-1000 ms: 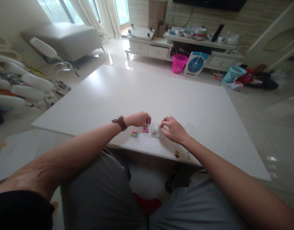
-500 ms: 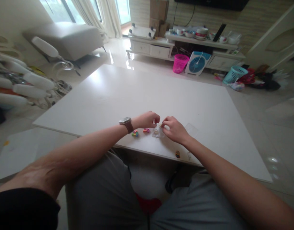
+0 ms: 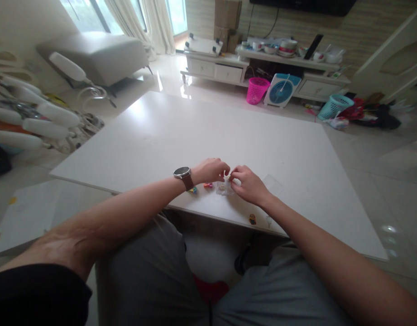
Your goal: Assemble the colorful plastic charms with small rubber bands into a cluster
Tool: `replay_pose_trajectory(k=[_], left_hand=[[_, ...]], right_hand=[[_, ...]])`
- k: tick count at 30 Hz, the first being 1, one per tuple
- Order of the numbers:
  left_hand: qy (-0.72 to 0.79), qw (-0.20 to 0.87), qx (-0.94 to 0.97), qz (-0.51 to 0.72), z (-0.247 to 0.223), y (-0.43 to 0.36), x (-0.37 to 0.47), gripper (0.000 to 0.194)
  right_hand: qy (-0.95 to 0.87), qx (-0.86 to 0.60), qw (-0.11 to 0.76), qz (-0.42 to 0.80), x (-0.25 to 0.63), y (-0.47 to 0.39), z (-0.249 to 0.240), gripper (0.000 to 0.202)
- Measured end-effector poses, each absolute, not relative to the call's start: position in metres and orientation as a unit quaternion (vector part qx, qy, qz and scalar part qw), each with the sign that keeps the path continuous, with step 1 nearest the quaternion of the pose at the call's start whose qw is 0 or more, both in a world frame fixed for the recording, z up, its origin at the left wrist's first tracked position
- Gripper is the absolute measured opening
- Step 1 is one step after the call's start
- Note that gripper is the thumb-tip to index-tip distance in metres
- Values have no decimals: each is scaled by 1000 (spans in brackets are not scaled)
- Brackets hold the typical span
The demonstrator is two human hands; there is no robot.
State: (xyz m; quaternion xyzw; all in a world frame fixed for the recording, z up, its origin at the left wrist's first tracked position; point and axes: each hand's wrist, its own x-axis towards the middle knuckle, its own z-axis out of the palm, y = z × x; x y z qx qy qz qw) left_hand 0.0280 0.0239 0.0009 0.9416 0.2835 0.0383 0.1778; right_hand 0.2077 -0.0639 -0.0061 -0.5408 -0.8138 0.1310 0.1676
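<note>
My left hand (image 3: 214, 170), with a watch (image 3: 182, 172) on its wrist, hovers over a small clear plastic box (image 3: 224, 189). Its fingers are bent down and closed; whatever they hold is hidden. From the other side my right hand (image 3: 246, 183) pinches a small pale piece (image 3: 227, 178) at the box's far edge. Small pale contents show inside the box. Left of it lie a pink and orange toy piece (image 3: 208, 185) and a green and blue one (image 3: 193, 190), the latter partly behind my wrist. A yellow and dark toy figure (image 3: 252, 219) sits near the table's front edge.
The white table (image 3: 194, 131) spans the view before me. A flat clear plastic piece (image 3: 272, 183) lies beyond my right wrist, and a small clear bit (image 3: 268, 221) lies by my forearm. Past the table are a pink basket (image 3: 257, 90) and a blue fan (image 3: 282, 90).
My left hand has shifted slightly right, towards my right hand, and its wrist now covers more of the green toy piece. My right hand has hardly moved.
</note>
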Motion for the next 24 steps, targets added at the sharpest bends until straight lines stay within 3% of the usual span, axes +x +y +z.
replay_pose_trajectory(k=[11,24], left_hand=[[291,214,930,68,-21,41,10,24],[285,217,932,51,-19,38,17,23]], right_hand=[[-824,-548,71,126,205,-70,-15,37],[-821,-561,27,106,206,-71,-16,39]])
